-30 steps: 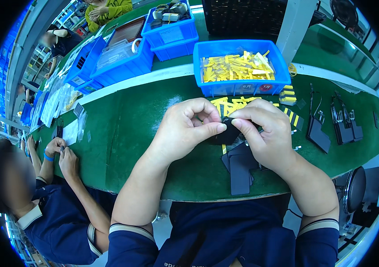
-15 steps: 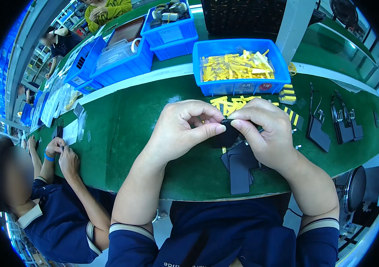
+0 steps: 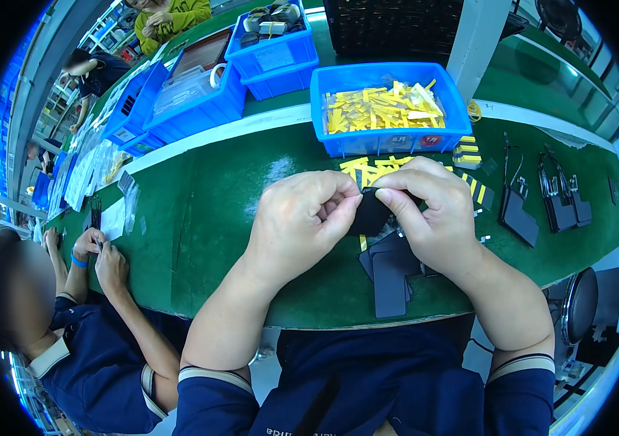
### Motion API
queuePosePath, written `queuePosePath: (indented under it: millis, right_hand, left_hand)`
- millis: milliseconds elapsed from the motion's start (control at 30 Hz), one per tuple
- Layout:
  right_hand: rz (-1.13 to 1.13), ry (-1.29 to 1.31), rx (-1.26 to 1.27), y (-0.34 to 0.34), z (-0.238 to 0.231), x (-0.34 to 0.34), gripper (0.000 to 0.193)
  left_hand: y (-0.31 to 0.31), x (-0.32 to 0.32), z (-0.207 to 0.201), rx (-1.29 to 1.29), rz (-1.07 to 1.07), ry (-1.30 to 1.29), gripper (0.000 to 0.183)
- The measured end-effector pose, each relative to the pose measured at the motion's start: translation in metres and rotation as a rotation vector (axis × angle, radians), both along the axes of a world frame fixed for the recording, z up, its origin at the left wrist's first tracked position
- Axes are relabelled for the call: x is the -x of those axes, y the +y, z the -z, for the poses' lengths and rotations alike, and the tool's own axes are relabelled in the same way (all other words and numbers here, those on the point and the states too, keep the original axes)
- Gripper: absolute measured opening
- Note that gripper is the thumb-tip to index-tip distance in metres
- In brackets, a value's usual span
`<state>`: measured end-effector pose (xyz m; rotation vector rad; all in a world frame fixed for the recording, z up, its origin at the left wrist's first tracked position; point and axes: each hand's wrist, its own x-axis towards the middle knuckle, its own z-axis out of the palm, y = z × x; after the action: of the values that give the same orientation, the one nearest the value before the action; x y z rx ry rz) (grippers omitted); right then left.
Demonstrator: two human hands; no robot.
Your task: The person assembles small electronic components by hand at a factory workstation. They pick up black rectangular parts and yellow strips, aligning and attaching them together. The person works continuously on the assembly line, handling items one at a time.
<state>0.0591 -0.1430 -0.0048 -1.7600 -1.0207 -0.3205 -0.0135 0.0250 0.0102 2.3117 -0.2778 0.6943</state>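
Note:
Over the green table (image 3: pixel 215 240), both hands are raised at the top edge of a small flat black piece (image 3: pixel 372 216). My left hand (image 3: pixel 298 221) is closed, with thumb and index finger pinched at the piece's upper left corner. With a thumb and bent fingers my right hand (image 3: pixel 436 214) grips its upper right side. What lies between the left fingertips is too small to make out. Just below the hands rests a stack of dark L-shaped flat pieces (image 3: pixel 391 280). Loose yellow strips (image 3: pixel 356 171) are scattered behind the fingers.
Behind my hands stands a blue bin (image 3: pixel 393 145) of yellow strips. Dark flat pieces with cables (image 3: pixel 518 218) lie to the right, near yellow-and-black striped pieces (image 3: pixel 467 156). More blue bins (image 3: pixel 200 109) stand at the back left. A co-worker (image 3: pixel 106 327) sits close on my left.
My left thumb and index finger have drawn slightly left and closed into a tighter pinch. More of the black piece's face shows now. The right hand has barely moved.

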Motion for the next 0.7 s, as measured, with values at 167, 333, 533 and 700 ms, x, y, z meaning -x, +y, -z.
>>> queuePosePath:
  millis: [167,333,533,700]
  right_hand:
    - [-0.001,-0.019,0.008,0.001,0.002,0.0,0.005]
    - [-0.015,-0.018,0.008,0.001,0.001,0.001,0.004]
    - [-0.025,-0.056,0.015,0.0,0.0,0.001,0.005]
    - [-0.028,-0.073,0.036,-0.001,-0.001,0.002,0.007]
  left_hand:
    - [-0.003,0.001,0.002,0.052,-0.019,0.09,0.008]
    - [0.0,0.001,-0.002,0.219,-0.013,0.278,0.007]
    - [0.01,-0.001,-0.003,0.342,0.054,0.419,0.009]
    - [0.009,0.0,-0.006,0.305,0.049,0.369,0.011]
